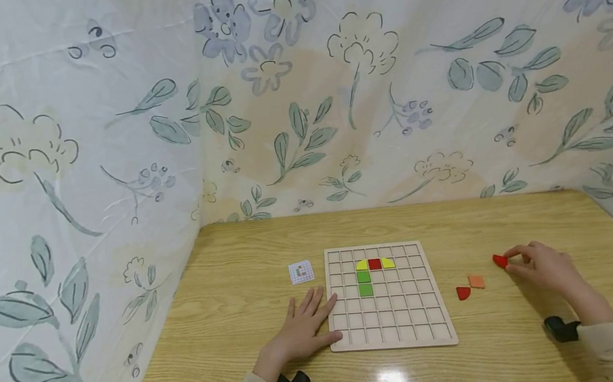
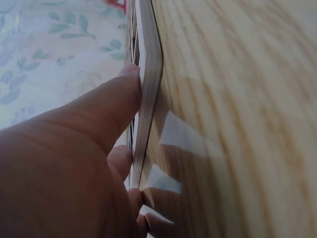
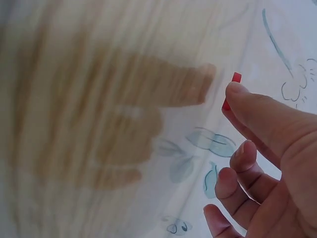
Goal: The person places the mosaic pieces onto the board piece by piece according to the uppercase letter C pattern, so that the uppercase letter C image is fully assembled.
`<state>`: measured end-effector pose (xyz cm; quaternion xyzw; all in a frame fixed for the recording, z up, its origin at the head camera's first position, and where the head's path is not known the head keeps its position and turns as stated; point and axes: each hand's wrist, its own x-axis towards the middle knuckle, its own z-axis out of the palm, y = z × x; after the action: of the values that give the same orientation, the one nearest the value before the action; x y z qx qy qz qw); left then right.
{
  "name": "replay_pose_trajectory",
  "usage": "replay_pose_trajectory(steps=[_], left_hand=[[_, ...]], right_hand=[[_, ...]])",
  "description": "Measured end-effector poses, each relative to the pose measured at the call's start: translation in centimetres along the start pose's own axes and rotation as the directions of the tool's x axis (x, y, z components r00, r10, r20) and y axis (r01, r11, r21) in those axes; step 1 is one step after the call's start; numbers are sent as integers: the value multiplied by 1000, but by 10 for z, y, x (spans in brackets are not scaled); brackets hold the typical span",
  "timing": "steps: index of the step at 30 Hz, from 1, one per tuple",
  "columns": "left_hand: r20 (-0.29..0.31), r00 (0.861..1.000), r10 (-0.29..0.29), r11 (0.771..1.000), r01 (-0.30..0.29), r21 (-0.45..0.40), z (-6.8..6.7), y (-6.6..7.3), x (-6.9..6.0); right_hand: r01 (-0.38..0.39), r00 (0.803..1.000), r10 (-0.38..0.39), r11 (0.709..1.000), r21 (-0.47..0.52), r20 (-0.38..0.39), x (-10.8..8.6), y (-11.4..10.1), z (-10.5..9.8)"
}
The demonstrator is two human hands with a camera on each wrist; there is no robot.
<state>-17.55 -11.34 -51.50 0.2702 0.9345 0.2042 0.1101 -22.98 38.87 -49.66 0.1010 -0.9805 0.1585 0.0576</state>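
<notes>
A wooden grid board (image 1: 393,335) lies on the table with two green squares (image 1: 364,283), a red square (image 1: 375,264) and two yellow quarter-round tiles (image 1: 389,263) in its cells. My left hand (image 1: 302,330) rests at the board's left edge, fingers spread, thumb and fingertips touching the rim (image 2: 148,74). To the right of the board, my right hand (image 1: 546,267) pinches a red quarter-round tile (image 1: 500,261) between thumb and index finger. In the right wrist view only a red sliver of that tile (image 3: 237,78) shows past the thumb.
Another red quarter-round tile (image 1: 463,293) and an orange square tile (image 1: 477,282) lie between the board and my right hand. A small printed pattern card (image 1: 301,272) sits left of the board. Flowered cloth (image 1: 296,120) hangs behind the table.
</notes>
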Motion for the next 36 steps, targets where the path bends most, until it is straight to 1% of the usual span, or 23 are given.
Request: replay_pose_trajectory(steps=[6, 10, 18, 23, 29, 36], left_hand=[[-2, 1000, -1, 1000, 1, 4, 0, 0, 0], [-3, 1000, 5, 1000, -5, 6, 1, 0, 0], [-16, 999, 31, 999, -31, -23, 2, -1, 1], [-10, 1000, 21, 1000, -21, -14, 1, -1, 1], [-7, 1000, 4, 1000, -5, -9, 0, 1, 1], [-24, 1000, 18, 999, -19, -30, 4, -2, 2]], right_hand=[[-3, 1000, 3, 1000, 9, -14, 0, -9, 0], [24, 999, -24, 1000, 2, -34, -1, -17, 0], [79, 994, -80, 997, -11, -68, 0, -36, -3], [104, 991, -104, 995, -14, -84, 2, -49, -4], [137, 987, -137, 991, -7, -79, 3, -63, 0], [132, 990, -131, 991, 15, -53, 6, -77, 3]])
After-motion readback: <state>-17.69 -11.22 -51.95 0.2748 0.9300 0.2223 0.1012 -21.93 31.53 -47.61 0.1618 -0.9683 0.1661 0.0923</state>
